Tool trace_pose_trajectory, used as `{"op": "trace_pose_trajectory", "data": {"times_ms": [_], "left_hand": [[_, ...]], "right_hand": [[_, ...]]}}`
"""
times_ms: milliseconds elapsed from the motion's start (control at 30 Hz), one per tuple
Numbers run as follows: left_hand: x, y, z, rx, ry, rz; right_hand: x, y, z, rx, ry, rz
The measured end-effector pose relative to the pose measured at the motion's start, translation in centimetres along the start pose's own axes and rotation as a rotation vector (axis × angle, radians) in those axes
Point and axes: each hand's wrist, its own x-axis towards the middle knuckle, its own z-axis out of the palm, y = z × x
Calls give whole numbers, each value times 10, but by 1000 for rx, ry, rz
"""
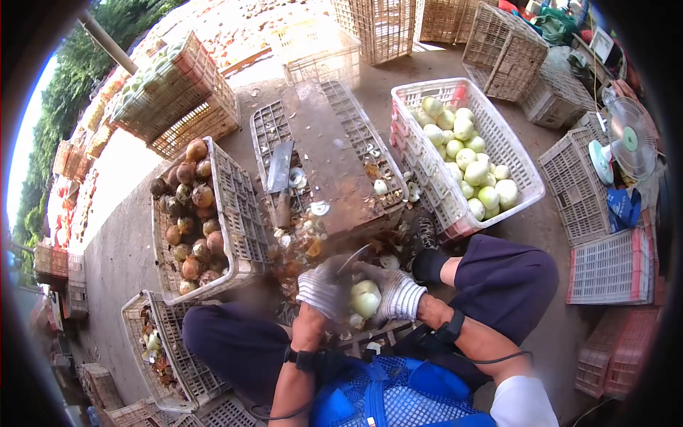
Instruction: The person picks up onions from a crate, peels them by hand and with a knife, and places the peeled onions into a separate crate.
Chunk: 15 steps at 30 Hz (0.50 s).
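Note:
My left hand point(324, 286), in a striped, dirty glove, is closed, with a small knife blade point(357, 257) rising from its fingers; the handle is hidden. Beside it, my gloved right hand point(397, 290) grips a pale peeled onion point(366, 299) from its right side. The onion sits between both hands, above scattered skins. In front, a large cleaver point(279, 174) rests near a board point(324, 156) laid over a crate.
Brown unpeeled onions fill a crate point(245, 228) at the left. Peeled onions lie in a white crate point(523, 178) at the right. A scrap crate point(174, 398) stands lower left. Stacked crates point(612, 267) and a fan point(629, 139) are at far right.

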Motion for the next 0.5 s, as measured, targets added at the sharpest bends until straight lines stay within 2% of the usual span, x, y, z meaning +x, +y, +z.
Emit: {"op": "trace_pose_trajectory", "data": {"times_ms": [33,67,133,233,300,367,500], "left_hand": [[1,0,-3,-156,58,-53],[5,-13,-3,-109,83,-157],[5,-13,-9,-302,144,-165],[-4,21,-19,-449,-46,-229],[-7,16,-9,-290,-176,-63],[-7,28,-6,-64,-249,81],[-6,23,-1,12,-270,162]], "right_hand": [[0,1,-2,7,16,-27],[-1,1,-5,13,32,-54],[-6,-2,-11,-46,56,-31],[-10,-9,-15,-148,117,-42],[-7,-11,-18,-72,-48,57],[-6,-16,-19,-116,-79,-9],[-6,-19,-12,-144,-81,-69]]}}
